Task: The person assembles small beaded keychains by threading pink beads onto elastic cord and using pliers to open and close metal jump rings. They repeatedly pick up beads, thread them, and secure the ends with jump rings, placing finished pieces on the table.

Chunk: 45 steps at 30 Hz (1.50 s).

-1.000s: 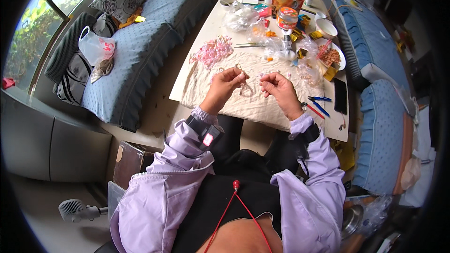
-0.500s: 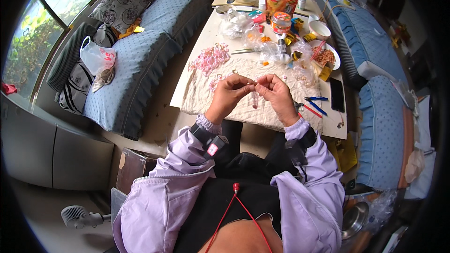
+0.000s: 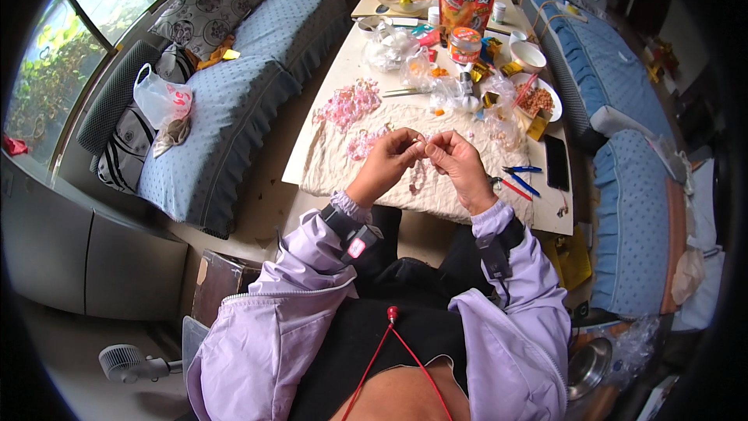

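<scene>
While, in the head view, the left hand (image 3: 393,157) and right hand (image 3: 458,168) meet, thumbs and forefingers pinched together on the top of one pale bead strand (image 3: 418,179) hanging over the cream cloth (image 3: 331,175), one large pile of pink beads (image 3: 348,105) and one smaller cluster (image 3: 365,145) lie just beyond on the bench (image 3: 549,218). One blue-handled tool (image 3: 530,169), one red-handled tool (image 3: 514,188) and one black phone (image 3: 556,162) lie right of the hands; farther back, one plate (image 3: 556,105), one bowl (image 3: 538,62), one tub (image 3: 464,45) and one large upright red packet (image 3: 465,8) crowd around clear bags (image 3: 387,51) too tangled to count.
</scene>
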Available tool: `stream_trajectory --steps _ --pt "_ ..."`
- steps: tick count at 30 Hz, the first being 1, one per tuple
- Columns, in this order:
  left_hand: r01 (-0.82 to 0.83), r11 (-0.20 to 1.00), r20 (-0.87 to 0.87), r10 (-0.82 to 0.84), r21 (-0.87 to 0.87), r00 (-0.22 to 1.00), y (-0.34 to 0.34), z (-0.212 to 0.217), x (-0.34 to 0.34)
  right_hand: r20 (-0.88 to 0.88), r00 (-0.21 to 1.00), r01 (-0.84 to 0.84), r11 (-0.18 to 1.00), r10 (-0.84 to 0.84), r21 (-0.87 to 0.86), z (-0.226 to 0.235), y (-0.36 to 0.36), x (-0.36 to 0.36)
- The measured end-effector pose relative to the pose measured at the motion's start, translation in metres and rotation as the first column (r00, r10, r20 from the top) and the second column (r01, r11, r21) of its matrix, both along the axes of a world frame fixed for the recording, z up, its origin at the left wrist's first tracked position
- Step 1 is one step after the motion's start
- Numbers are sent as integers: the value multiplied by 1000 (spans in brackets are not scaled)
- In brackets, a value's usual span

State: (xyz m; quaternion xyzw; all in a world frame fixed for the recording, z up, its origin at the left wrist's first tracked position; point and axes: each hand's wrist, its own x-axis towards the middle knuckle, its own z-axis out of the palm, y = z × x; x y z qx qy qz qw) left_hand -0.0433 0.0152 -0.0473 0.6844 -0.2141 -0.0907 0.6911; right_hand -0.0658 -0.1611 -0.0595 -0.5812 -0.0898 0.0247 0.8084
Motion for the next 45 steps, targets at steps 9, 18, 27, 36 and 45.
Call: stream_trajectory --steps 9,18,27,36,45 --pt "-40 991 -213 12 -127 977 -3 0 3 544 822 482 715 -168 -507 17 4 -12" --pt "-74 986 -199 43 -151 979 -8 7 0 775 624 703 506 -103 -499 25 5 -14" --pt "16 1000 43 -15 -8 999 2 23 14 376 911 332 846 -172 -417 22 -8 -7" --pt "-71 990 188 47 122 981 8 41 28 386 909 310 875 -158 -373 24 -11 -7" --pt "-78 997 115 78 -3 990 3 43 21 348 932 219 926 -104 -308 26 -11 0"
